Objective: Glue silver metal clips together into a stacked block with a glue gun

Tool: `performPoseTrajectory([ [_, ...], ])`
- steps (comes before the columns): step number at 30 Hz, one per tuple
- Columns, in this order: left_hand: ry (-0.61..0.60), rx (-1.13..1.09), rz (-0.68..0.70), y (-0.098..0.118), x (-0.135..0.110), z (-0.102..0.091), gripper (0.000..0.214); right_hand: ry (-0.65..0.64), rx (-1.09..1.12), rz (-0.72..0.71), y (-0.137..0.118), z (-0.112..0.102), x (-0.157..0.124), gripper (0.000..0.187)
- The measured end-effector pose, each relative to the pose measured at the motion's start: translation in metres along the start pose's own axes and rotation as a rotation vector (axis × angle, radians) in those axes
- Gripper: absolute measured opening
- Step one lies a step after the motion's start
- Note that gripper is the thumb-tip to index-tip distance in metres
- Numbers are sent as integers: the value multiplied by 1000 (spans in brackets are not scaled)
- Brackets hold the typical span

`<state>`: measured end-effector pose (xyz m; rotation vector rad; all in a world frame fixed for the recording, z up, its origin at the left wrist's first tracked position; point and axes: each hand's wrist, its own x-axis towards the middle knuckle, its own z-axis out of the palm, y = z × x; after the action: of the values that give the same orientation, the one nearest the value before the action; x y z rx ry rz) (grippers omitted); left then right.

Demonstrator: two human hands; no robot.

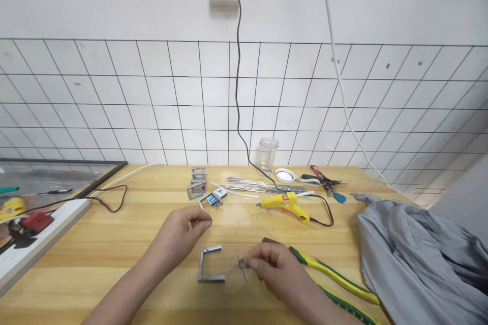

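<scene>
My left hand [183, 233] hovers over the wooden table [114, 243] with thumb and forefinger pinched together; whether something thin is between them I cannot tell. My right hand [272, 266] grips pliers with yellow-green handles [335, 279], whose jaws hold a small bit of wire [242, 265]. A grey U-shaped metal bracket [208, 265] lies flat on the table between my hands, just left of the pliers' tip.
A yellow glue gun [285, 204] with a black cord lies behind. Beyond it are several metal brackets [196, 182], metal strips [263, 185], a clear jar [267, 154], tape [284, 176] and keys [328, 182]. Grey cloth [415, 259] covers the right side. A framed board [34, 213] sits left.
</scene>
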<state>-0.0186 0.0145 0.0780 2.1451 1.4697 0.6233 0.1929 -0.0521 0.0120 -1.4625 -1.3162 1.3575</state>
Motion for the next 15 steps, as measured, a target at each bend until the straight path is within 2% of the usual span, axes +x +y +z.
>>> performPoseTrajectory([
  [1,4,118,48,0,11,2,23,5,-97,-25,3,1,0,14],
  [3,-13,200,101,3,36,11,20,8,-227,-42,7,3,0,14],
  [7,-76,338,190,17,92,40,16,23,-283,-25,10,5,4,18],
  [9,-109,397,206,23,119,55,13,38,-306,-29,14,4,7,17],
  [11,-150,446,207,26,142,69,20,48,-352,-29,20,3,12,17],
  [15,-235,512,176,25,172,87,26,50,-419,10,34,1,23,16],
])
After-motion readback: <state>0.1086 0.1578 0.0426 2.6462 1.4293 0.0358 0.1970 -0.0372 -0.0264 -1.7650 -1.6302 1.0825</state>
